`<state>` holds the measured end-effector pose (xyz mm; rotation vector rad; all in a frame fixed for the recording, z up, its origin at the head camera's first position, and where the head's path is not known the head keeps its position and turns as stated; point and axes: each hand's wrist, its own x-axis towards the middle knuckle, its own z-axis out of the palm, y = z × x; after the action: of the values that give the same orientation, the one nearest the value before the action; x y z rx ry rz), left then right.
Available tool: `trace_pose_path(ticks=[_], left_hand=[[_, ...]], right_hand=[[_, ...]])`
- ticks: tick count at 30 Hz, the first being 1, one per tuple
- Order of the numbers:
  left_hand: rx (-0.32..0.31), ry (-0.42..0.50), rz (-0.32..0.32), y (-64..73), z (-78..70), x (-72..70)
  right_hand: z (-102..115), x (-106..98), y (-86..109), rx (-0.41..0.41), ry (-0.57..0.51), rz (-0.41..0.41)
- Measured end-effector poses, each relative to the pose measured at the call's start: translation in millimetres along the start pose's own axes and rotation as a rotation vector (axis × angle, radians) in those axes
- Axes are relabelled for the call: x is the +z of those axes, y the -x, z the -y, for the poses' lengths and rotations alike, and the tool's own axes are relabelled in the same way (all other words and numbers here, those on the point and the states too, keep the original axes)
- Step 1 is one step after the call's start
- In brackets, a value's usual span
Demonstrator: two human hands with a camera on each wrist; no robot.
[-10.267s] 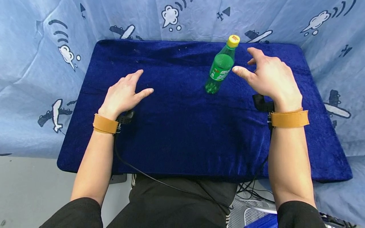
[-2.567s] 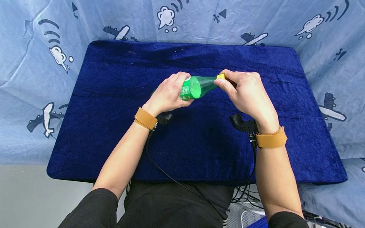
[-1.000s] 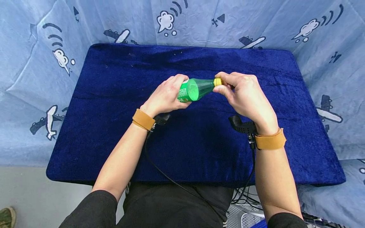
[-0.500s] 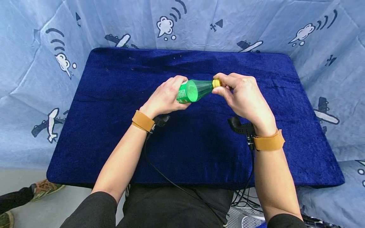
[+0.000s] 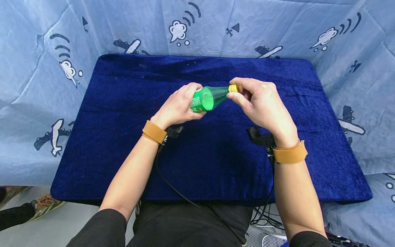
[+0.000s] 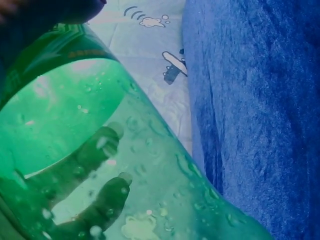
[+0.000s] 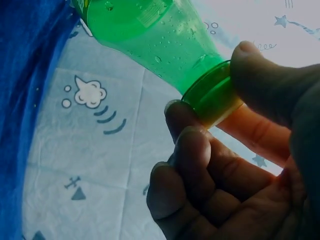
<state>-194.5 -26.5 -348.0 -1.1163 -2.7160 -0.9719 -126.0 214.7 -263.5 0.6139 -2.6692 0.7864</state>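
A green plastic bottle [image 5: 218, 95] is held tilted over the table, its neck toward the right. My left hand [image 5: 179, 104] grips its body round the label, and the lower end is hidden behind that hand. In the left wrist view, fingers [image 6: 102, 200] show through the clear green wall of the bottle [image 6: 165, 165], with droplets on it. My right hand [image 5: 259, 101] pinches the yellow cap [image 5: 233, 88] between thumb and fingers. From the right wrist, the cap [image 7: 212, 95] sits at the bottle's neck, thumb on one side and fingertips on the other.
A dark blue velvet cloth covers the table [image 5: 197, 164]. Behind hangs a light blue curtain [image 5: 210, 27] with plane prints. A black cable [image 5: 182, 193] runs from the left wrist camera over the table's front edge. Another person's shoe [image 5: 46, 206] is at lower left.
The bottle, earlier upright on the table, is now lifted and tilted in both hands. Over the last second the right hand's fingers shift slightly round the cap. Feet have appeared at lower left.
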Motion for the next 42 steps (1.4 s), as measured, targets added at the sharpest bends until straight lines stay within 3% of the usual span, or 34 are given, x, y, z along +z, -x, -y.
trace_pose_path(ticks=[7, 16, 28, 42], left_hand=[[0.010, -0.006, -0.009, -1.6, -0.5, -1.6], [0.029, -0.028, -0.007, -0.8, 1.6, -0.2], [0.035, -0.060, -0.006, -0.5, 0.2, -1.8], [0.041, -0.069, -0.007, 1.2, 1.4, -1.2]], right_hand=[[0.4, 1.7, -0.6, 0.078, -0.010, 0.007], [1.9, 2.4, -2.0, 0.093, 0.015, -0.002], [2.3, 1.2, -0.9, -0.003, 0.030, -0.001], [1.6, -0.3, 0.3, -0.041, 0.033, 0.028]])
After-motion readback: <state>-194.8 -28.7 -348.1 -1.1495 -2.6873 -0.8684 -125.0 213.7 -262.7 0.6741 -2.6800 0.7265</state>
